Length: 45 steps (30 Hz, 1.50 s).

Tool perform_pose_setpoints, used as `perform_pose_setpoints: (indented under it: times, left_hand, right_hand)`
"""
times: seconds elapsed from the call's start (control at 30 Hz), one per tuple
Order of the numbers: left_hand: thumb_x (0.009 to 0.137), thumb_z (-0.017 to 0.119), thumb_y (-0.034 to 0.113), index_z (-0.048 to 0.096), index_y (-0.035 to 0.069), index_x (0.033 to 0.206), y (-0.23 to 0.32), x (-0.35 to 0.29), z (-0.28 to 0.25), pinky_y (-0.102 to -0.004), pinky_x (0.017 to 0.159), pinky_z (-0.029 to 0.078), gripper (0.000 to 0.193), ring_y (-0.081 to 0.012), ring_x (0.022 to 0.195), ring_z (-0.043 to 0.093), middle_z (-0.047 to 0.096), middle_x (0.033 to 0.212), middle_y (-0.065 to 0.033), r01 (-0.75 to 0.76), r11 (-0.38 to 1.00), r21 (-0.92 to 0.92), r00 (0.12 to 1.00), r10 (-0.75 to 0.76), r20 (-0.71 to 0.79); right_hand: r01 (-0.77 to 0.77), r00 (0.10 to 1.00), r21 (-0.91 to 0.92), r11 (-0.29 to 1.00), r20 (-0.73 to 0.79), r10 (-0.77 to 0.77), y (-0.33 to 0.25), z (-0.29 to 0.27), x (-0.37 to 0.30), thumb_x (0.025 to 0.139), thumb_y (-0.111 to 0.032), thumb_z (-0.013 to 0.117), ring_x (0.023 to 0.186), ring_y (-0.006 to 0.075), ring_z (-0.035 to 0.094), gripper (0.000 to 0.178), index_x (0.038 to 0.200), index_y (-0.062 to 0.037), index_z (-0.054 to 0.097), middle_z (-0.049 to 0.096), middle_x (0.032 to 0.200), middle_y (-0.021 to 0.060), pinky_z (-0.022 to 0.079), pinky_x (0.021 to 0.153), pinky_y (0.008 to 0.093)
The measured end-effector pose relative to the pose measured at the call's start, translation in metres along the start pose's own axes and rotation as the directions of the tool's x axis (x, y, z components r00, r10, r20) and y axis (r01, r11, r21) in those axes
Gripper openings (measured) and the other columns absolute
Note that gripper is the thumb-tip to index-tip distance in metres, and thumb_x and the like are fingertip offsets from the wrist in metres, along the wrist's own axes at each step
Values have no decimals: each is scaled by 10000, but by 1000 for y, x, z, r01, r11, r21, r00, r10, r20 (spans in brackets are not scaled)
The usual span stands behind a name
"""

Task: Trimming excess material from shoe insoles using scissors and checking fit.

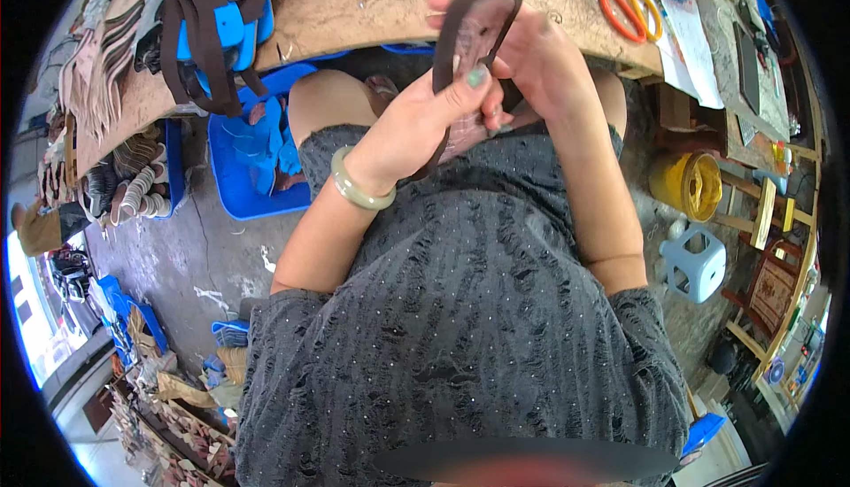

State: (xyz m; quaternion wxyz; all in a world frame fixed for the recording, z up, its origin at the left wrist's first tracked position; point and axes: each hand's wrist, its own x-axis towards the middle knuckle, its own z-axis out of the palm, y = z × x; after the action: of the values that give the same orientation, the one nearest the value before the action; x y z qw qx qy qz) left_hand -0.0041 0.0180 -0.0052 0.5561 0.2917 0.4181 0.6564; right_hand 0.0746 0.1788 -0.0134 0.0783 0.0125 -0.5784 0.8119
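A sole-shaped shoe piece (479, 25), pinkish inside with a dark brown band around its edge, is held up in front of my lap, over the table's near edge. My left hand (412, 128) is closed on its lower part, thumb on top and fingers curled. A pale green bangle (356, 188) circles that wrist. My right hand (556, 66) has its palm turned up beside the piece. Its fingers stretch out behind the band, partly hidden, with the tips showing past the left side. Whether they press on the piece I cannot tell.
On the wooden table (354, 11) lie dark straps (197, 35) with blue pieces, and orange- and yellow-handled pliers (627, 11) beside papers (682, 44). A blue bin (257, 208) of blue pieces stands below left. A yellow bucket (682, 184) and a light blue stool (695, 263) are at right.
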Motion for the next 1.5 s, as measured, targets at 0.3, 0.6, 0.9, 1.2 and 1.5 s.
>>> perform_pose_setpoints:
  times: [0.3, 0.6, 0.9, 1.2, 1.5]
  left_hand:
    - [519, 816, 136, 487, 53, 1176, 34, -10, 14, -398, 853, 376, 740, -318, 954, 509, 525, 1004, -117, 20, -327, 945, 814, 554, 174]
    - [617, 665, -28, 488, 20, 1129, 25, 5, 7, -417, 822, 411, 544, -350, 940, 519, 538, 975, -157, 63, -309, 949, 810, 571, 132]
    - [794, 653, 74, 472, -20, 1054, -12, 31, -15, -395, 729, 461, 331, -314, 772, 555, 552, 840, -142, 19, 260, 965, 778, 602, -178]
    - [967, 488, 391, 496, 28, 1089, 13, 33, -26, -385, 876, 462, 383, -176, 825, 511, 496, 876, -43, -302, 815, -494, 950, 213, -229]
    - [966, 449, 467, 524, 52, 1043, 7, 33, -43, -310, 749, 423, 429, -124, 693, 444, 424, 755, 6, -280, 754, -594, 959, 254, -129]
  right_hand:
    - [-123, 905, -125, 985, -422, 60, -32, 10, -39, 993, -375, 419, 591, 90, 524, 456, 1070, 11, 649, 581, 731, 29, 442, 580, 228]
    - [-66, 829, -681, 730, -445, -340, -15, 16, -17, 966, -335, 495, 565, 117, 586, 349, 1026, -28, 647, 602, 661, 50, 471, 511, 253]
    - [-50, 901, -419, 907, -411, -140, -39, 29, 4, 981, -311, 464, 576, 83, 548, 385, 1157, 22, 544, 620, 756, 46, 445, 537, 214]
    - [-41, 948, -224, 974, -315, -32, 7, -9, -13, 966, -331, 511, 829, 98, 588, 366, 992, -1, 665, 671, 889, 51, 457, 779, 250]
    - [-234, 945, -9, 972, -235, 226, 11, 13, -19, 953, -354, 540, 976, 108, 578, 442, 1144, 34, 630, 656, 1040, 53, 444, 885, 259]
